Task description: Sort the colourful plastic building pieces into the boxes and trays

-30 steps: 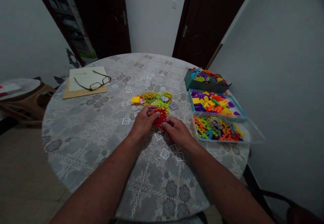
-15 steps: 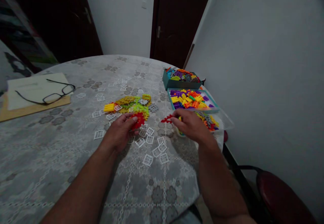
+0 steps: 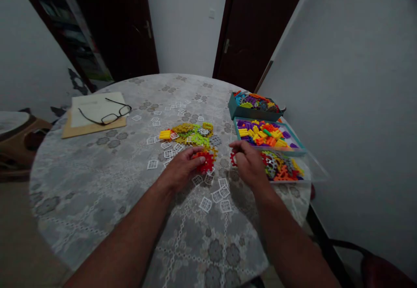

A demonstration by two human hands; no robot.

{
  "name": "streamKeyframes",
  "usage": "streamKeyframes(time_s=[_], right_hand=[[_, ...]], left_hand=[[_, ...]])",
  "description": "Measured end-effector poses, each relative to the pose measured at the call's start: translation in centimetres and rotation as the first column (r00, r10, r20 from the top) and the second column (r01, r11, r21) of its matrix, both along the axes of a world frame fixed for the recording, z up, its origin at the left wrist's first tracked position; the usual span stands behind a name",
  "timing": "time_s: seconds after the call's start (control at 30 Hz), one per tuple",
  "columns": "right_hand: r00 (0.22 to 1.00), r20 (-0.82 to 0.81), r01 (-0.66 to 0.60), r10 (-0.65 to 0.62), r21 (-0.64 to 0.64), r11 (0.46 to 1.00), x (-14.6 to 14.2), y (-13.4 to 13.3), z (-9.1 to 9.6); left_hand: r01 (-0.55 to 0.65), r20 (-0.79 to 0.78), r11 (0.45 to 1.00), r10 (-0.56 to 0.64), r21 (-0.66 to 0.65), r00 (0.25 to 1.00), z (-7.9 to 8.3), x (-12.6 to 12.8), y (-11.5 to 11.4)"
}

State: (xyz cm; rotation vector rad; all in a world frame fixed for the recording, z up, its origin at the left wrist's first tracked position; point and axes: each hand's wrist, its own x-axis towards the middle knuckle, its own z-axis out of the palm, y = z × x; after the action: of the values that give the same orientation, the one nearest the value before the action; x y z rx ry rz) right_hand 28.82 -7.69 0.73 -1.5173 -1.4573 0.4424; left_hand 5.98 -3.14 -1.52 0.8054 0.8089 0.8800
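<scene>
My left hand (image 3: 181, 169) rests on the round table (image 3: 97, 179), its fingers closed on a red cluster of interlocking plastic pieces (image 3: 205, 161). Just beyond it lies a flat assembly of yellow and green pieces (image 3: 192, 134). My right hand (image 3: 249, 163) hovers a little to the right, fingers pinched on a single red toothed piece (image 3: 232, 158). The two hands are apart. Small white window-shaped pieces (image 3: 205, 203) lie scattered around both hands.
At the right edge stand a clear tray of mixed pieces (image 3: 283, 167), a teal tray of purple, yellow and orange blocks (image 3: 267, 135) and a teal box (image 3: 252, 104). Glasses (image 3: 107, 113) lie on papers at far left. A dark chair (image 3: 384, 270) is lower right.
The hands, together on the red cluster a second ago, came apart. My right hand went toward the clear tray and now holds a red piece closer to the left hand. The camera swung about.
</scene>
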Motion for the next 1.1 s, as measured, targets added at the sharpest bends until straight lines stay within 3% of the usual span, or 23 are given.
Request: streamKeyframes(time_s=[0.1, 0.2, 0.33, 0.43, 0.67, 0.8, 0.97, 1.1], right_hand=[[0.995, -0.083, -0.063, 0.063, 0.004, 0.998, -2.6, 0.4, -1.5], [0.959, -0.277, -0.062, 0.052, -0.027, 0.998, -3.6, 0.6, -2.2], [0.871, -0.491, -0.08, 0.023, -0.095, 0.992, -4.0, 0.9, -2.7], [0.816, -0.575, -0.136, 0.05, -0.108, 0.985, -4.1, 1.0, -3.2], [0.853, -0.512, -0.18, 0.104, -0.101, 0.979, -4.4, 1.0, -3.6], [0.807, -0.587, -0.164, 0.072, -0.105, 0.981, -4.5, 1.3, -4.2], [0.793, -0.609, -0.034, -0.024, -0.084, 0.996, -3.9, 2.0, -5.0], [0.772, -0.629, 0.066, -0.088, -0.058, 0.996, -3.2, 2.2, -4.4]], left_hand=[[0.06, 0.043, 0.997, -0.062, 0.048, 0.997, -0.4, -0.2, -0.2], [0.098, -0.028, 0.986, -0.095, 0.136, 0.995, -1.0, -0.3, -0.1], [0.076, -0.206, 0.968, -0.025, 0.241, 0.978, -1.7, -0.2, 0.0], [0.082, -0.227, 0.968, -0.026, 0.238, 0.973, -1.9, 0.0, 0.0], [0.116, -0.263, 0.94, -0.029, 0.321, 0.964, -1.4, 0.4, -0.2], [0.094, -0.226, 0.955, -0.029, 0.282, 0.974, -1.2, 0.5, -0.3], [0.007, -0.182, 0.981, 0.03, 0.196, 0.983, -0.6, 0.4, -0.2], [-0.037, -0.164, 0.979, 0.07, 0.198, 0.984, -0.6, 0.3, 0.0]])
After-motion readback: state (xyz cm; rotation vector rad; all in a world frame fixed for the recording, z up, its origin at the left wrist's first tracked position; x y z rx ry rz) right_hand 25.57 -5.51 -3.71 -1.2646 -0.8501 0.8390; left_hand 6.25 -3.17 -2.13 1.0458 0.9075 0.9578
